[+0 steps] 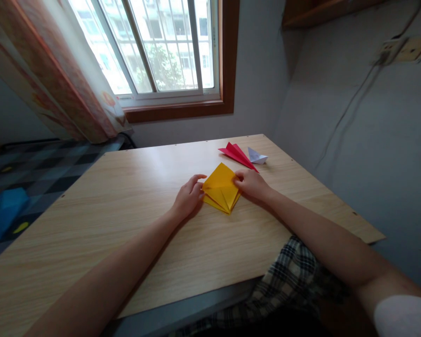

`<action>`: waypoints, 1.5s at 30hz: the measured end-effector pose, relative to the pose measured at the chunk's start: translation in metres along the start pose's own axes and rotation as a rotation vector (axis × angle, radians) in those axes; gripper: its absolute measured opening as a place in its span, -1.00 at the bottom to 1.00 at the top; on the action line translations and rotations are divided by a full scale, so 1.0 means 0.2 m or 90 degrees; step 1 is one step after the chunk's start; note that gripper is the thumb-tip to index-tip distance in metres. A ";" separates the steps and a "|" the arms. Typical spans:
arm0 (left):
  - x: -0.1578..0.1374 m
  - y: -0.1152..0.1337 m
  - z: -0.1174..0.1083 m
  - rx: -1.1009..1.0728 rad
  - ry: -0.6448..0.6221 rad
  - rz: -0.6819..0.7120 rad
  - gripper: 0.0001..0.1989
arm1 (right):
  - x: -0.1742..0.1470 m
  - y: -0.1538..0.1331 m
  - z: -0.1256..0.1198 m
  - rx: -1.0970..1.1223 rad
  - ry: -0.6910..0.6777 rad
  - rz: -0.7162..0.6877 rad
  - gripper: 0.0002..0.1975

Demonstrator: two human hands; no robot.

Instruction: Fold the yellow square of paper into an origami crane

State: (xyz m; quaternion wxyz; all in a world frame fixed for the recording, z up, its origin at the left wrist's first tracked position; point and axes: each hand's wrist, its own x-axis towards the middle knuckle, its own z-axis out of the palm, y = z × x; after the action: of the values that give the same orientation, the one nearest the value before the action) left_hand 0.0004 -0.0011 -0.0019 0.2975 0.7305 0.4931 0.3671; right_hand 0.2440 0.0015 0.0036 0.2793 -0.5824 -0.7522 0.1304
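Observation:
A yellow sheet of folded paper (221,183) lies on the wooden table between my hands. It has a diamond outline, with creases and layered flaps running down to the point nearest me. My left hand (190,194) touches its left corner, index finger stretched along the edge and thumb at the side. At the right corner, my right hand (251,183) pinches the paper between thumb and curled fingers. Just beyond the right hand lie a red paper plane (235,153) and a small white paper boat (257,156).
The light wooden table (126,215) has its far edge under a window (161,47). A wall with a socket (389,50) and hanging cable stands at the right. To the left are a curtain (66,70), checked fabric (56,164) and a blue object (7,210).

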 end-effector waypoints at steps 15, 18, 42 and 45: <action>0.01 0.01 0.01 0.009 -0.059 0.130 -0.65 | 0.01 0.02 0.01 0.115 -0.031 0.024 -0.84; 0.00 0.01 0.01 0.065 -0.069 0.149 -0.65 | 0.01 0.01 0.01 0.112 -0.049 0.008 -0.83; -0.01 0.00 0.00 0.085 -0.114 0.214 -0.61 | -0.01 -0.01 0.03 0.068 -0.034 -0.004 -0.84; -0.01 0.00 0.00 0.101 -0.128 0.212 -0.59 | -0.01 -0.01 0.03 0.070 -0.032 -0.009 -0.84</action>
State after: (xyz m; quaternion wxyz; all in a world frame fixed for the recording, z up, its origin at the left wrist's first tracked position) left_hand -0.0001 -0.0024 -0.0018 0.2220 0.8557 0.3610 0.2968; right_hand 0.2393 -0.0001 -0.0009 0.2927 -0.5572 -0.7550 0.1840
